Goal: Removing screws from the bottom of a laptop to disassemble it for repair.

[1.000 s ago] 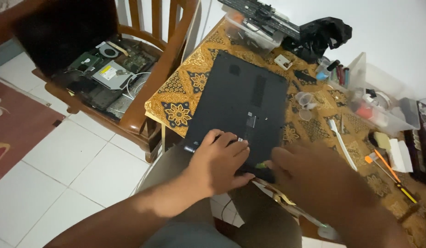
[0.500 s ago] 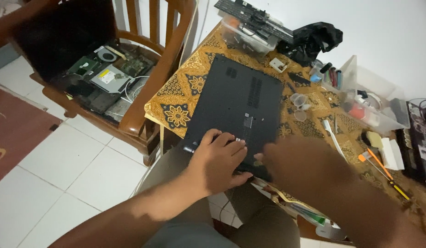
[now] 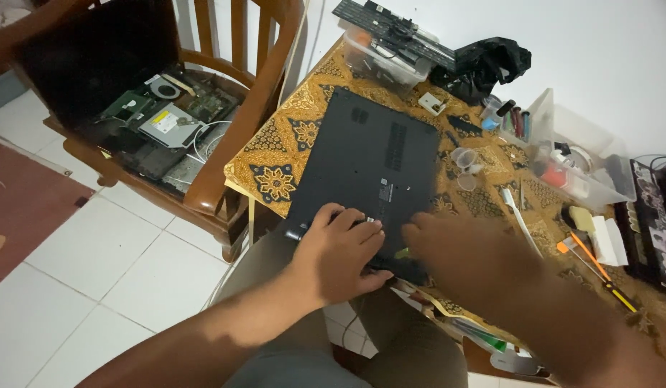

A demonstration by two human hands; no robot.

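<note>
Overhead, from the head view, the left hand point(image 3: 341, 253) lies palm down, fingers spread, on the near edge of the black laptop point(image 3: 369, 164), which lies bottom up on the patterned table point(image 3: 275, 154). Beside it, the right hand point(image 3: 466, 251) is blurred; I cannot tell its grip.

Both forearms are bare, no sleeves, watch or rings showing. The left hand point(image 3: 338, 253) looks sharp, the right hand point(image 3: 466, 255) blurred. Grey-olive trousers point(image 3: 390, 345) cover the lap below.
</note>
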